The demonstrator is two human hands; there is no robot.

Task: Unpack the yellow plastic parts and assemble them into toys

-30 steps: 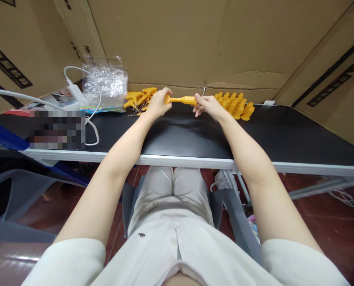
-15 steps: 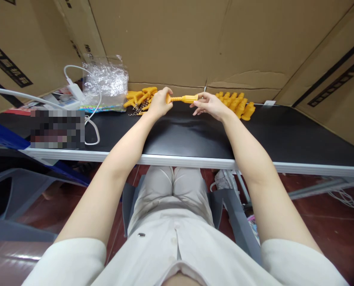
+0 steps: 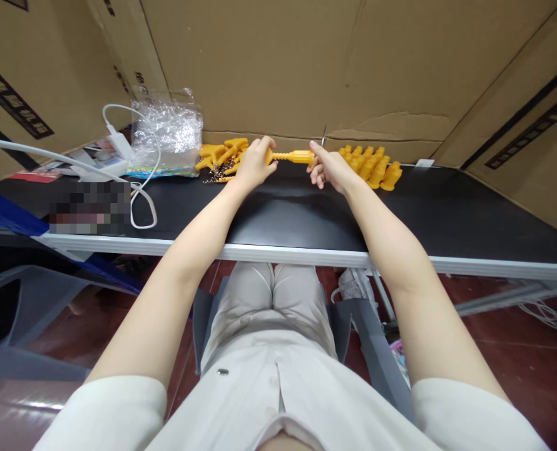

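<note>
A yellow-orange corkscrew (image 3: 281, 156) is held level above the black table, its twisted shaft running into a ribbed yellow sleeve (image 3: 300, 156). My left hand (image 3: 256, 164) is closed round the handle end, which its fingers mostly hide. At the other end, my right hand (image 3: 329, 168) grips the sleeve between thumb and curled fingers, covering the sleeve's tip. Left of my left hand lies a pile of yellow T-shaped corkscrews (image 3: 217, 156) with bare metal spirals. Several more yellow sleeves (image 3: 375, 168) lie in rows just right of my right hand.
Cardboard walls (image 3: 278, 69) enclose the back and sides of the black table (image 3: 292, 219). A clear plastic bag (image 3: 166, 134), a white cable (image 3: 154, 213) and a white plug (image 3: 120, 144) are at the left. A pale metal rail (image 3: 297, 254) edges the front.
The fingers of my right hand have shifted on the sleeve's end: the thumb has come up and the other fingers have curled in. My left hand stays on the handle.
</note>
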